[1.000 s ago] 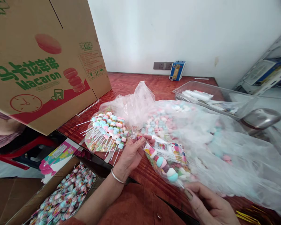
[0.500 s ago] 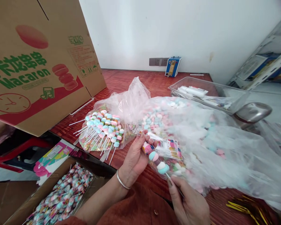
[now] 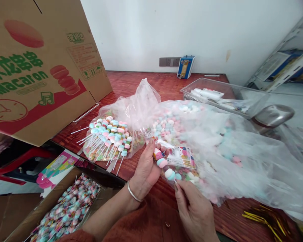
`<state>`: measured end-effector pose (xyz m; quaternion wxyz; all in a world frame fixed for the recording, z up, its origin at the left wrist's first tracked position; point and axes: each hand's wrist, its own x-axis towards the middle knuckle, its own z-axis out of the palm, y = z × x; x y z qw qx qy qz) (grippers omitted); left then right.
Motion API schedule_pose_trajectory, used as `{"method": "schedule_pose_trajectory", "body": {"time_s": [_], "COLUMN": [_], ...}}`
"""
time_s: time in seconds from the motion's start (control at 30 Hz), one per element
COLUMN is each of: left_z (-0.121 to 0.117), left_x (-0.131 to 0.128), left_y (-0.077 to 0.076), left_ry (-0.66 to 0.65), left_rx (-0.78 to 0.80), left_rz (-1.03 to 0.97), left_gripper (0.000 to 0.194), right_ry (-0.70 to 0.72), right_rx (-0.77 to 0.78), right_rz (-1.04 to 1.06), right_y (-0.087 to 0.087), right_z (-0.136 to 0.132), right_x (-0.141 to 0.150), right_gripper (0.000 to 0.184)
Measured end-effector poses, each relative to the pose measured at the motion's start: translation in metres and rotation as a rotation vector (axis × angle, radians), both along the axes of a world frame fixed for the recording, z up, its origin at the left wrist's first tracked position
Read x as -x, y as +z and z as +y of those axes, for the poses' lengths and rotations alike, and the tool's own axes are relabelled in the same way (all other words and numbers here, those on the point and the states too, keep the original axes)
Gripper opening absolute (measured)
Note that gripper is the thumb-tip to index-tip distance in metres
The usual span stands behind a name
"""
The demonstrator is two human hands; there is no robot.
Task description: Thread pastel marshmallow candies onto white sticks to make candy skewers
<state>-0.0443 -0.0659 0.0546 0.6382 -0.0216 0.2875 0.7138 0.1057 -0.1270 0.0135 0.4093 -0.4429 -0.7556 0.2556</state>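
One candy skewer (image 3: 170, 174) slanted between your hands, which were near but apart, left hand (image 3: 146, 169) gripping its wrapped top and right hand (image 3: 197, 209) pinching its stick (image 3: 175, 181), where a light, straight hold best spared the soft candy.

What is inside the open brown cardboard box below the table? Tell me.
Heaped pink, white and blue candy sticks, seemingly wrapped. Whatever lies beneath the top layer is covered.

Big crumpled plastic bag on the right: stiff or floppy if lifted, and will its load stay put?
Likely floppy: the bag lies in thin, creased folds. Probably won't stay put: the candies inside look loosely heaped.
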Motion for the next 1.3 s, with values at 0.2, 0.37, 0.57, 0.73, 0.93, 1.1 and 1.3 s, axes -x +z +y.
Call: {"method": "schedule_pose_trajectory", "body": {"time_s": [0.2,0.37,0.57,0.73,0.93,1.1,1.3], "left_z": [0.001,0.0,-0.001,-0.001,-0.002,-0.001,0.0], "left_x": [-0.007,-0.008,-0.009,-0.012,-0.014,-0.015,-0.015], "left_y": [0.001,-0.002,-0.001,0.003,0.006,0.003,0.0], "left_ry": [0.023,-0.009,-0.034,-0.051,-0.031,-0.082,-0.144], "left_rx": [0.059,-0.007,-0.063,-0.005,0.036,-0.046,-0.15], "left_rz": [0.013,-0.024,-0.021,-0.044,-0.04,-0.091,-0.148], "left_gripper": [0.014,0.021,0.017,0.017,0.024,0.025,0.027], "right_ry": [-0.109,0.074,0.08,-0.067,-0.15,-0.08,0.181], "right_rx": [-0.249,0.837,0.783,-0.319,-0.68,-0.098,1.083], "right_rz": [-0.123,0.557,0.586,-0.088,-0.324,0.045,0.92], "right_y": [-0.009,0.0,-0.006,-0.01,-0.012,-0.013,0.007], "right_z": [0.006,0.002,0.004,0.014,0.02,0.015,0.012], "right_x": [-0.001,0.012,0.015,0.005,0.004,0.005,0.012], "right_gripper": [0.016,0.044,0.039,0.012,0.011,0.017,0.035]}}
